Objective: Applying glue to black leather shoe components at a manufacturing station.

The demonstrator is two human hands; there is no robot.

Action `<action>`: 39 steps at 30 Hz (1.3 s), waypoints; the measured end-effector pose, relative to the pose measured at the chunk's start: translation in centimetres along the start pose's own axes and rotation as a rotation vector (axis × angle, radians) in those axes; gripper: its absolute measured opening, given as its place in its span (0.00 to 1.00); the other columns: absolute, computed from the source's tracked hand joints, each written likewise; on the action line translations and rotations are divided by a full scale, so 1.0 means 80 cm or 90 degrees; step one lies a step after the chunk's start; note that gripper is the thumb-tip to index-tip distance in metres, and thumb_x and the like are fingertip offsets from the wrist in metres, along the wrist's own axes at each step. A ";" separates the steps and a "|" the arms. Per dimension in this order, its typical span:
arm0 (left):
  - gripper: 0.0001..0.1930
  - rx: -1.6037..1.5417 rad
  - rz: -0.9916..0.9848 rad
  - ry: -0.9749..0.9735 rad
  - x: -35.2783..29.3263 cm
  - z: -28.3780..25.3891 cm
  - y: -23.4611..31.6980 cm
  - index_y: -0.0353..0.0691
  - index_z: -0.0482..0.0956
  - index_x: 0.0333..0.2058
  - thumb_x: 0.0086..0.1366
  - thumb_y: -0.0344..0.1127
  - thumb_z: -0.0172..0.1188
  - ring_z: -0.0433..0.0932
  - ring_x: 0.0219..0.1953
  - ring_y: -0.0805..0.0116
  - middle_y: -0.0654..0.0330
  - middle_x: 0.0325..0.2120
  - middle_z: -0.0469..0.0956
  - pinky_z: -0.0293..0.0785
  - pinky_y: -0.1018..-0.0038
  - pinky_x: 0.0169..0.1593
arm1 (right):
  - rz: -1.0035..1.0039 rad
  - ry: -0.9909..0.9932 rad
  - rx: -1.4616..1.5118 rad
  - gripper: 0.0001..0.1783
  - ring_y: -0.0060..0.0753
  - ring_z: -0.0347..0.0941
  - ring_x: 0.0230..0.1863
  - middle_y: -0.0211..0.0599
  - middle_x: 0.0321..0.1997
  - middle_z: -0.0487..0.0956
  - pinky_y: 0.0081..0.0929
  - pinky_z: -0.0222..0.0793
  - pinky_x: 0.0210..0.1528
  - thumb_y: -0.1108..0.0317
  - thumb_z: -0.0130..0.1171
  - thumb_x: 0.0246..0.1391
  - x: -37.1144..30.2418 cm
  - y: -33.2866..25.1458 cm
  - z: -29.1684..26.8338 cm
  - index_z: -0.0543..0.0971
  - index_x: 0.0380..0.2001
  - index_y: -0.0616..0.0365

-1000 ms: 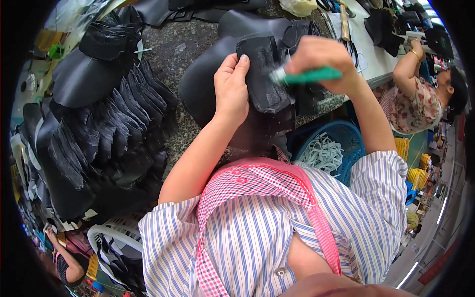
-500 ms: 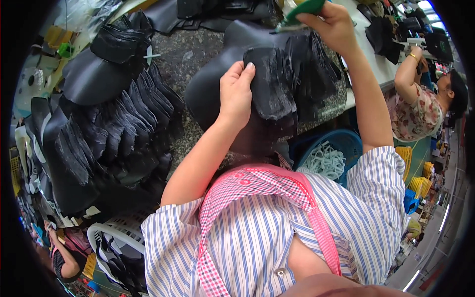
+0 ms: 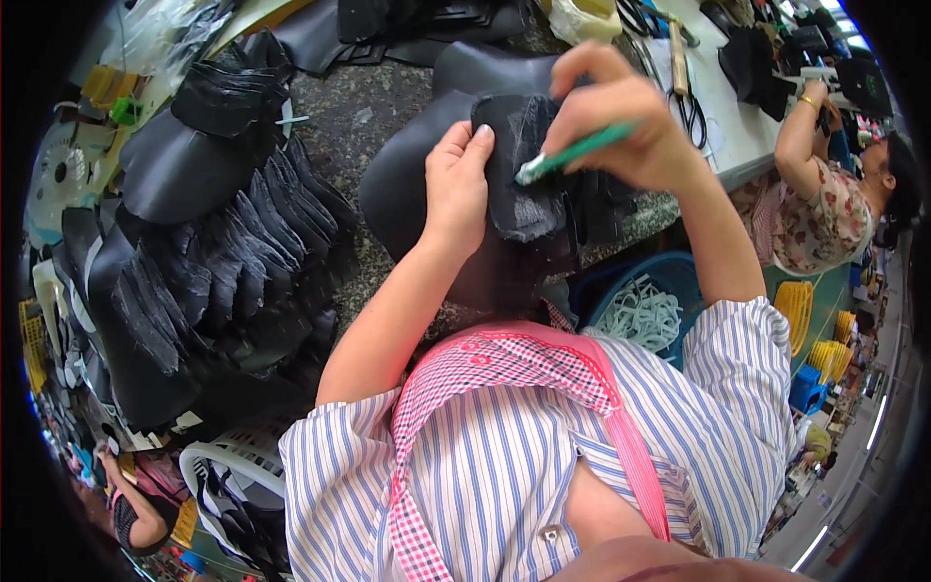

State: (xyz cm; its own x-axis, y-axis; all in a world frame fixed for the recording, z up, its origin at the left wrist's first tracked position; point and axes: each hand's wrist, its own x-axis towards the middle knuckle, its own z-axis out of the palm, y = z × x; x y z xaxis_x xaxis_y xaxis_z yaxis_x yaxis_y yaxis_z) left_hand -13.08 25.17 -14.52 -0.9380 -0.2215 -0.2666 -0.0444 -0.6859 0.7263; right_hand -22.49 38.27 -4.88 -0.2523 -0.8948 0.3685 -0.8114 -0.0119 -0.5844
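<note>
My left hand (image 3: 456,189) grips the left edge of a black leather-like piece (image 3: 506,209), thumb on top. A greyish, shiny smear covers much of that piece's right part. My right hand (image 3: 621,121) is closed round a green-handled brush (image 3: 593,143), whose whitish tip is on or just over the smeared area; motion blurs the fingers a little. Beneath lies a larger smooth black sheet (image 3: 393,189). More black pieces are layered to the right, partly hidden by my right hand.
Overlapping black pieces (image 3: 242,238) with smeared edges fill the speckled worktop's (image 3: 335,107) left side. A hammer (image 3: 678,58) and scissors (image 3: 690,121) lie far right, near a yellowish container (image 3: 587,19). A blue basket (image 3: 693,281) of pale strips stands below. A co-worker (image 3: 824,218) is at right.
My right hand has brought the brush from the far side of the worktop nearer, onto or just above the black piece. That piece and my left hand have shifted slightly left.
</note>
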 end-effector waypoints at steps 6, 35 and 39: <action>0.08 -0.036 0.007 -0.006 0.009 -0.006 0.002 0.33 0.68 0.34 0.59 0.31 0.44 0.72 0.30 0.77 0.61 0.29 0.73 0.69 0.81 0.35 | -0.019 -0.147 0.070 0.08 0.33 0.61 0.31 0.25 0.17 0.71 0.30 0.52 0.40 0.62 0.57 0.32 -0.030 -0.026 -0.021 0.73 0.15 0.55; 0.16 0.890 0.628 0.699 0.056 -0.221 0.237 0.32 0.68 0.34 0.49 0.37 0.54 0.71 0.32 0.48 0.44 0.28 0.72 0.66 0.62 0.36 | 0.247 0.510 0.130 0.07 0.20 0.68 0.28 0.33 0.25 0.75 0.18 0.63 0.30 0.73 0.56 0.42 -0.053 0.031 -0.038 0.75 0.28 0.64; 0.25 1.039 0.773 0.580 0.010 -0.102 0.193 0.29 0.60 0.46 0.50 0.32 0.55 0.62 0.45 0.51 0.44 0.43 0.63 0.57 0.66 0.49 | 0.330 0.664 -0.165 0.13 0.25 0.65 0.22 0.33 0.21 0.71 0.23 0.61 0.26 0.66 0.61 0.37 -0.030 0.101 -0.046 0.70 0.12 0.60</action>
State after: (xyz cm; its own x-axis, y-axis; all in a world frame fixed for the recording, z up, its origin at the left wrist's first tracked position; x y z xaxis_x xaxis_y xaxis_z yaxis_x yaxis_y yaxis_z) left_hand -11.73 8.74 -8.70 -0.3871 -0.4609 0.7985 -0.3554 0.8737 0.3321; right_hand -30.38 41.95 -7.86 -0.7910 0.0296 0.6111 -0.5383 0.4410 -0.7182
